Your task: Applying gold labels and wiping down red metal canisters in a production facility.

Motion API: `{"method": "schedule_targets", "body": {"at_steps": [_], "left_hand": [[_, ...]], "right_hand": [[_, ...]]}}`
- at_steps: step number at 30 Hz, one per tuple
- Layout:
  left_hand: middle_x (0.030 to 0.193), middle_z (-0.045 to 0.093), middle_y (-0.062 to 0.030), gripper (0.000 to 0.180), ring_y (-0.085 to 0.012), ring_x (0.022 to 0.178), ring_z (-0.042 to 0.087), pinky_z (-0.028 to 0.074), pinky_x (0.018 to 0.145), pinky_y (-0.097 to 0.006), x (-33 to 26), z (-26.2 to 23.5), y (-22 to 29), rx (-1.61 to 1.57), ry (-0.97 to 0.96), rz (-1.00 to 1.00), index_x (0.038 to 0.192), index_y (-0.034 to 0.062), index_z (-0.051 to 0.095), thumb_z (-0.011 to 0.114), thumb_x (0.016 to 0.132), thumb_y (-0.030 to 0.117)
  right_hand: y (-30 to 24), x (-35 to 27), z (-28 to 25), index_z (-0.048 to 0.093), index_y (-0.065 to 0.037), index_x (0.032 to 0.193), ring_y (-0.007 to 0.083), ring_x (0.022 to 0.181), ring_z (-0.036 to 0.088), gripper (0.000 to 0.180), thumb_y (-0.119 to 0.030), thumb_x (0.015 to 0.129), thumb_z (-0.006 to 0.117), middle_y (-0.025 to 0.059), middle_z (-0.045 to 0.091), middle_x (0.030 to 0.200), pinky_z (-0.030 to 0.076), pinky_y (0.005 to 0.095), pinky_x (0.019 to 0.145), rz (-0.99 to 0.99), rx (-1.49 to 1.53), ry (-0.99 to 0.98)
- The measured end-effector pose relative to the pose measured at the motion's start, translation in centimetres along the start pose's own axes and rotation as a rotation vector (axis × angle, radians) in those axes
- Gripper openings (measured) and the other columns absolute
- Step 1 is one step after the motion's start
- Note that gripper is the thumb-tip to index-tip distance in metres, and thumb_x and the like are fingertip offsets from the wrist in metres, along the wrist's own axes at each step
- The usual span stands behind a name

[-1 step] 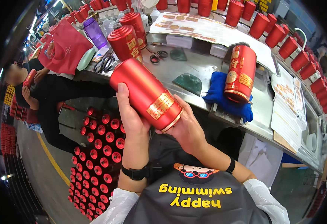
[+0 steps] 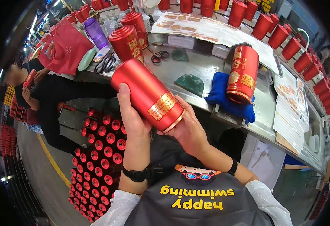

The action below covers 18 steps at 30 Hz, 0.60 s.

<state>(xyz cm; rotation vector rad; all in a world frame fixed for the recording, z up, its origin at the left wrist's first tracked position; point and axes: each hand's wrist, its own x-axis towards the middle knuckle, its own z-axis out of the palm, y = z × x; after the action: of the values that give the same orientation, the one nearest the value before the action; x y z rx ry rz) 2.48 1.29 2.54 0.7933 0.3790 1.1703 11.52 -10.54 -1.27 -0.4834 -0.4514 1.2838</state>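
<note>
I hold a red cylindrical tin (image 2: 146, 92) with a gold label on its side, tilted in front of my chest. My left hand (image 2: 131, 116) grips its body from the left, thumb up along the side. My right hand (image 2: 189, 130) cups its lower end from below. Another red tin with gold print (image 2: 243, 73) lies on a blue cloth (image 2: 225, 100) on the metal workbench (image 2: 206, 67), to the right of my hands. Two more red tins (image 2: 129, 39) stand upright on the bench beyond the held one.
Black scissors (image 2: 104, 64), small red-handled scissors (image 2: 158, 56), a green pad (image 2: 189, 83) and sheets of gold labels (image 2: 210, 28) lie on the bench. Rows of red tins (image 2: 285, 34) line the back. Several red tins (image 2: 101, 150) stand on the floor at left, beside a seated person (image 2: 52, 94).
</note>
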Motion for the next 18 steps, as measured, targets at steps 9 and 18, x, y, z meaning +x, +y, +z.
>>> {"method": "schedule_targets", "body": {"at_steps": [9, 18], "left_hand": [[0.117, 0.061, -0.0167, 0.059, -0.0265, 0.103, 0.063, 0.050, 0.091, -0.042, -0.4, 0.0, -0.3, -0.041, 0.083, 0.006, 0.128, -0.0007, 0.048, 0.045, 0.098, 0.049], [0.120, 0.062, -0.0106, 0.054, -0.0220, 0.106, 0.061, 0.049, 0.092, -0.040, 0.0, -2.0, -1.3, -0.097, 0.025, 0.048, 0.129, 0.0036, 0.050, 0.043, 0.099, 0.048]], "right_hand": [[-0.4, -0.2, 0.0, 0.015, -0.009, 0.149, 0.0331, 0.122, 0.050, 0.070, -0.027, 0.094, 0.054, 0.0174, 0.035, 0.144, 0.048, 0.0532, 0.092, 0.020, 0.022, 0.014], [-0.6, 0.0, -0.4, 0.033, -0.008, 0.141, 0.0316, 0.114, 0.058, 0.057, -0.040, 0.096, 0.044, 0.0146, 0.049, 0.136, 0.054, 0.0513, 0.085, 0.105, 0.124, -0.007]]}}
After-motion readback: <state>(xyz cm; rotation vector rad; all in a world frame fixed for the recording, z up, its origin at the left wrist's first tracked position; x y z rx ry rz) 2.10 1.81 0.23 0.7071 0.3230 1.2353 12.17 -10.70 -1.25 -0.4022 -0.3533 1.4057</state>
